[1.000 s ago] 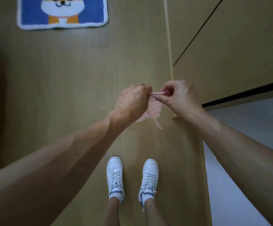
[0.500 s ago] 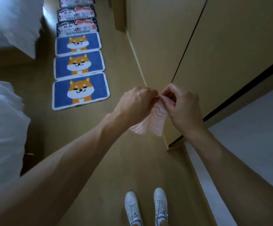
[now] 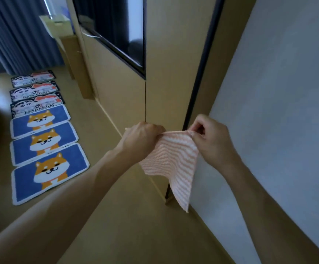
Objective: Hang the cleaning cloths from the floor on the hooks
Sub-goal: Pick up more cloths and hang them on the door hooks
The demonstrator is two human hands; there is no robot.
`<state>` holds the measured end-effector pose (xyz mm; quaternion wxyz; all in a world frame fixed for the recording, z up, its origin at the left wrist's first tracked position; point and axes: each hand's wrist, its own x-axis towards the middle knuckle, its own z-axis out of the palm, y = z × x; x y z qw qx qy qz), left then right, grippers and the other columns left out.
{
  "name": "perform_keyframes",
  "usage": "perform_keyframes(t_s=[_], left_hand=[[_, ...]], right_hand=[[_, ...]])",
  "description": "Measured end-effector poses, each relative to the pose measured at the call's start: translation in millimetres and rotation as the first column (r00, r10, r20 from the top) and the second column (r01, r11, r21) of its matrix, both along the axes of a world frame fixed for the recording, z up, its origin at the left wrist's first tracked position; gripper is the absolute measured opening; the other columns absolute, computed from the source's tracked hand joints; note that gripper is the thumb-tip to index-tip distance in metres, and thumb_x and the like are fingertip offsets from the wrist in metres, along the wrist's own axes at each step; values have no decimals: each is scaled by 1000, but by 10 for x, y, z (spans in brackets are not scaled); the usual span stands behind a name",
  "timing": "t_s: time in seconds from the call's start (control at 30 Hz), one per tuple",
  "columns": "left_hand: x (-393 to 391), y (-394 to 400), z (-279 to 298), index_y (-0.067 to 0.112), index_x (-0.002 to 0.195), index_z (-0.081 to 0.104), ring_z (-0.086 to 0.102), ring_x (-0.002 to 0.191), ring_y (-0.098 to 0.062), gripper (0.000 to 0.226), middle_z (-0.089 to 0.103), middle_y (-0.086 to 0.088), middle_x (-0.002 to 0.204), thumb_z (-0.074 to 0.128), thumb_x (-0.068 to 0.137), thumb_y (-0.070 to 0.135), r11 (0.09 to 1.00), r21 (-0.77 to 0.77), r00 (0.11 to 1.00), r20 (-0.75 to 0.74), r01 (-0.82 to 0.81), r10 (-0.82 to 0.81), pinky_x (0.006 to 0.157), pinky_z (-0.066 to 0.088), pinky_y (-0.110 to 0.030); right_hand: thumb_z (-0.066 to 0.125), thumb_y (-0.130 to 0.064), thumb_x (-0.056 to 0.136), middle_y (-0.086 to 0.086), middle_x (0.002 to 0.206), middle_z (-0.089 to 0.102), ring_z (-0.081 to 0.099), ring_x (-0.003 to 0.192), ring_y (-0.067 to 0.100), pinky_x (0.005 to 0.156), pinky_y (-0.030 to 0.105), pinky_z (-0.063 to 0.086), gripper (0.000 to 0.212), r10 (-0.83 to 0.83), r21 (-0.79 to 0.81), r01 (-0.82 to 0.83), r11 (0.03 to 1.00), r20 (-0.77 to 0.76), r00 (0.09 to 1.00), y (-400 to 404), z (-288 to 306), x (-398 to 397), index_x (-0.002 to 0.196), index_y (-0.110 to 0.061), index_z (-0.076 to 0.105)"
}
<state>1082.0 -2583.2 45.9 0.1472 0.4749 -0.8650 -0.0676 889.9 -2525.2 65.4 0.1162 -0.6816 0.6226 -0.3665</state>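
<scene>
A pink-and-white striped cleaning cloth (image 3: pixel 171 159) hangs in the air in front of me, stretched along its top edge between both hands. My left hand (image 3: pixel 141 139) grips the cloth's left top corner with curled fingers. My right hand (image 3: pixel 211 138) pinches the right top corner. The cloth's lower corner dangles down near the wall's base. No hooks show in the head view.
Several mats lie in a row on the wooden floor at the left, the nearest a blue dog mat (image 3: pixel 49 173). A wooden cabinet (image 3: pixel 120 92) with a dark screen (image 3: pixel 116 29) stands ahead. A white wall (image 3: pixel 278 92) fills the right. Dark curtains (image 3: pixel 21 35) hang at the back.
My view has lifted from my shoes and the floor toward the room ahead. Both hands have moved apart and spread the cloth's top edge wider.
</scene>
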Motion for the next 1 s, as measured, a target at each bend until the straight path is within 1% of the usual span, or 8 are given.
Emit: perform_keyframes(t_s=[0.13, 0.23, 0.3, 0.43, 0.57, 0.73, 0.83, 1.0], left_hand=[[-255, 217, 233, 18, 96, 65, 63, 82, -21, 23, 63, 3, 85, 43, 101, 24, 995, -34, 995, 32, 97, -95, 71, 54, -40], [-539, 478, 417, 21, 101, 68, 58, 81, -16, 26, 64, 4, 88, 42, 102, 25, 981, -41, 982, 27, 189, -188, 74, 53, -39], [-735, 668, 494, 20, 102, 68, 60, 82, -17, 27, 67, 1, 91, 42, 102, 25, 966, -39, 966, 18, 257, -256, 76, 53, -40], [-1158, 1101, 618, 11, 95, 67, 62, 83, -23, 23, 66, -5, 88, 47, 100, 20, 890, -83, 891, -25, 449, -453, 73, 50, -41], [-1591, 1547, 755, 11, 99, 65, 63, 88, -27, 23, 67, -6, 93, 46, 101, 23, 790, -118, 791, -51, 602, -610, 76, 49, -43], [-2100, 2021, 1014, 15, 104, 65, 63, 94, -25, 26, 68, -2, 99, 43, 100, 28, 632, -187, 633, -66, 752, -772, 78, 50, -42], [-2357, 2249, 1170, 19, 104, 63, 62, 93, -22, 23, 68, 2, 97, 43, 101, 31, 531, -239, 533, -63, 813, -844, 77, 50, -41], [-2688, 2651, 1348, 26, 107, 59, 62, 91, -23, 28, 69, 3, 95, 37, 101, 42, 364, -282, 376, -12, 888, -926, 76, 50, -38]], right_hand=[[70, -14, 84, -11, 74, 65, 59, 72, 0, 59, 5, 41, 17, -67, -7, 67, 998, 4, 998, 537, 167, -469, 73, -19, 58], [74, -28, 81, -13, 80, 69, 63, 74, 0, 65, 10, 48, 19, -115, 19, 115, 993, 38, 993, 1069, 283, -787, 72, -26, 57], [73, -23, 80, -14, 82, 69, 64, 78, 0, 70, 17, 51, 18, -155, 22, 154, 988, 51, 987, 1421, 341, -959, 74, -29, 58], [67, -12, 84, -17, 82, 68, 62, 83, -6, 72, 1, 38, 21, -278, -16, 278, 960, 6, 961, 2122, 445, -1201, 93, -30, 69], [62, -10, 83, -19, 80, 69, 60, 81, -9, 69, 1, 37, 21, -433, -14, 433, 901, -67, 899, 2796, 581, -1378, 86, -27, 73], [60, -4, 77, -17, 70, 66, 59, 74, -5, 61, 3, 38, 25, -662, -40, 661, 749, -37, 748, 3477, 773, -1471, 72, -28, 65], [57, 0, 75, -14, 63, 63, 56, 64, -5, 54, 6, 37, 24, -787, -68, 787, 614, 25, 616, 3795, 856, -1447, 67, -21, 63], [50, 4, 77, -5, 60, 55, 49, 59, -2, 53, 10, 36, 21, -920, -127, 915, 382, 46, 390, 4298, 940, -1310, 68, -16, 54]])
